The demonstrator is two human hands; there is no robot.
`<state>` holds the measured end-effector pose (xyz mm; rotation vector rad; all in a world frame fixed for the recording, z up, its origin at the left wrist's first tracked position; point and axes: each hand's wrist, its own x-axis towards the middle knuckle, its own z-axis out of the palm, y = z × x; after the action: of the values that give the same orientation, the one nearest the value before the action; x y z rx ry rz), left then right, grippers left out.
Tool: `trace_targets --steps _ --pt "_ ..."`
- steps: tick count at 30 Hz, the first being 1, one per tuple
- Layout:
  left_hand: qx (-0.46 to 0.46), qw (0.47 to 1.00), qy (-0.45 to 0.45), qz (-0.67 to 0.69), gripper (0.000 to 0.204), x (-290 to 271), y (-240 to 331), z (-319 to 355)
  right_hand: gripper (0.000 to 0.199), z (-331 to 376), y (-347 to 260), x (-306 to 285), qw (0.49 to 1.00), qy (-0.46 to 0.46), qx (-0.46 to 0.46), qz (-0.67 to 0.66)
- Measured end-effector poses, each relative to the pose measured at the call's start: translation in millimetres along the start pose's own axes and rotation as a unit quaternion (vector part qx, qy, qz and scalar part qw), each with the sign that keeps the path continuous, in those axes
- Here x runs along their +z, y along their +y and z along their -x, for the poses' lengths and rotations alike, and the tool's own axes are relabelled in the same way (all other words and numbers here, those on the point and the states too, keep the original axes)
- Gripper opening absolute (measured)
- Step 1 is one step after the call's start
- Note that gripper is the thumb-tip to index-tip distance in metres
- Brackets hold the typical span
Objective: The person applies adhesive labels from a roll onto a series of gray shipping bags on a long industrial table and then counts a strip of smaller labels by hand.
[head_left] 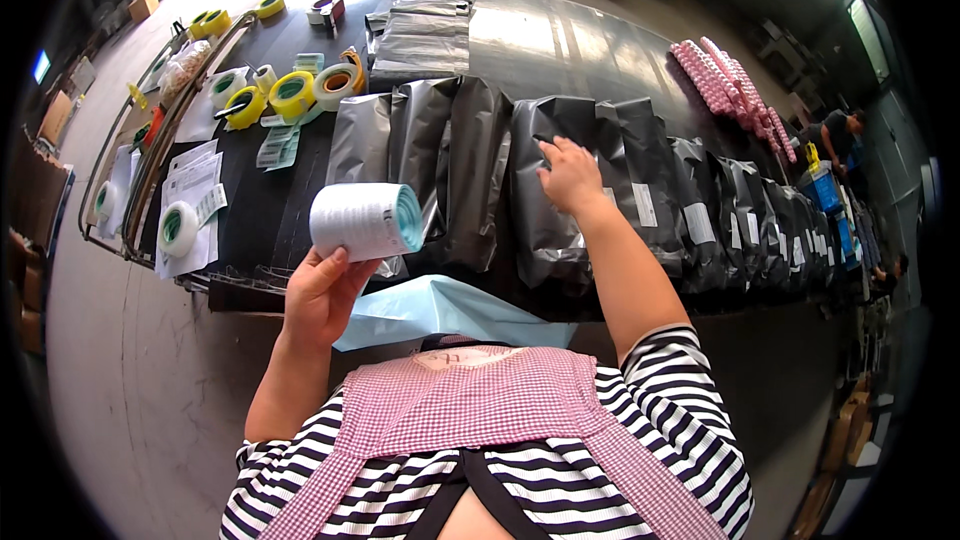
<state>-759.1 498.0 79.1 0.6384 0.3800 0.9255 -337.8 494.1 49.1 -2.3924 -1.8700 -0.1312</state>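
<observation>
1. On my feed, the left hand [328, 290], left of the frame's centre, has its thumb and fingers closed around the lower edge of a label roll [352, 223]. I take that low grip as a way to keep most of the printed face uncovered.
2. I see the right hand [574, 176] just right of centre, over a plump black bag [548, 225]. Its fingers are partly spread and loosely bent; I can't tell whether the tips pinch any film.
3. More black bags [745, 202] run toward the right edge, packed side by side, probably so they prop each other up. Several show white labels [699, 224] facing the near side, which I judge makes them easy to read.
4. At upper left I have tape rolls [291, 96] on the dark table [305, 162], apart from the bags, perhaps to leave them room.
5. A pale blue plastic sheet [435, 305] hangs at the near edge, below centre; I can't tell why.
</observation>
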Motion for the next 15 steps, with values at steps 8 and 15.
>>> trace_targets --steps 8,15 --pt "-0.019 0.998 -0.004 0.067 0.054 29.9 -44.9 -4.5 0.112 -92.5 27.4 25.0 0.989 -0.121 0.033 0.075" --pt "-0.016 0.993 0.097 0.069 0.056 39.0 -72.0 -1.0 0.129 -123.8 59.5 38.7 0.971 -0.230 0.061 -0.019"
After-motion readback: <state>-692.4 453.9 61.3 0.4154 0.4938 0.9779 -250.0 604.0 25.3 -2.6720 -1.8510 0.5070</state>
